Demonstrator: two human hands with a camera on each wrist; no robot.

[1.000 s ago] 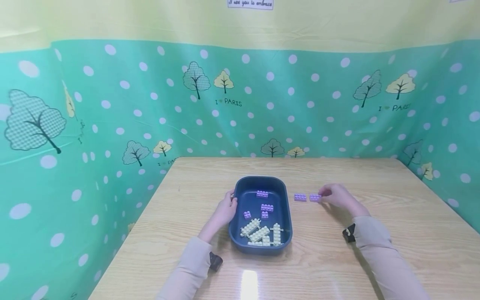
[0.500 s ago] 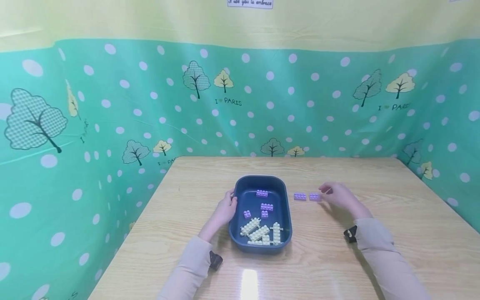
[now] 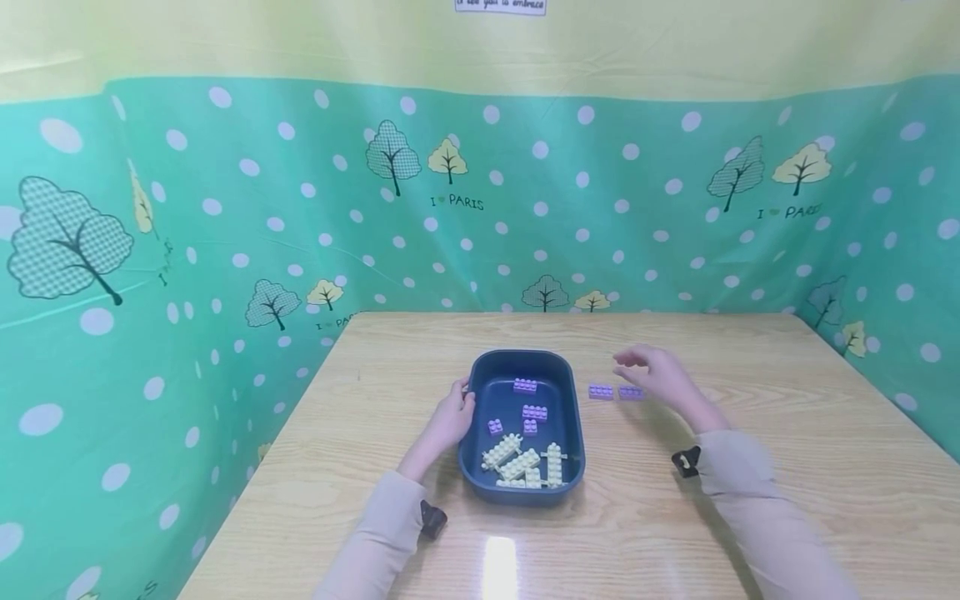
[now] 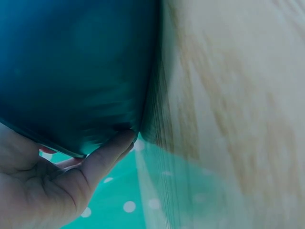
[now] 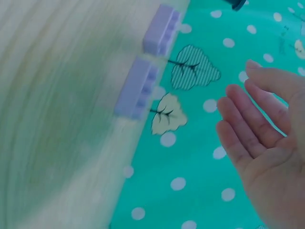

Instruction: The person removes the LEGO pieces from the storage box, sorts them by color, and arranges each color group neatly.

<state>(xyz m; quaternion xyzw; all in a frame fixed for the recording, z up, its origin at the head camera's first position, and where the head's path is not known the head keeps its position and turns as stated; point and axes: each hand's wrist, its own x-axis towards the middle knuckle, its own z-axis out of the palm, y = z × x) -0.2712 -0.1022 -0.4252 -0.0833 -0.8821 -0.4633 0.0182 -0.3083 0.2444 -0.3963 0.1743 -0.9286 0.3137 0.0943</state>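
Four studded purple bricks (image 3: pixel 535 412) and at least five knobbly cream pieces (image 3: pixel 554 467) lie in the smooth, round-cornered tray (image 3: pixel 517 497), left wall gripped by the left hand (image 3: pixel 452 418); two oblong bricks (image 3: pixel 601 392) sit right of it on the wood-grain table (image 3: pixel 390 400), near the empty, loose-fingered right hand (image 3: pixel 658 377).

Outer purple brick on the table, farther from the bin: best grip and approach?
Probably best: pinch the outer purple brick mid-length across its two long sides, coming from above. It lies flat, studs up, and both long sides look free. I'd avoid an end-to-end grip: the inner purple brick leaves only a narrow gap. The right hand hovers nearby, holding nothing.
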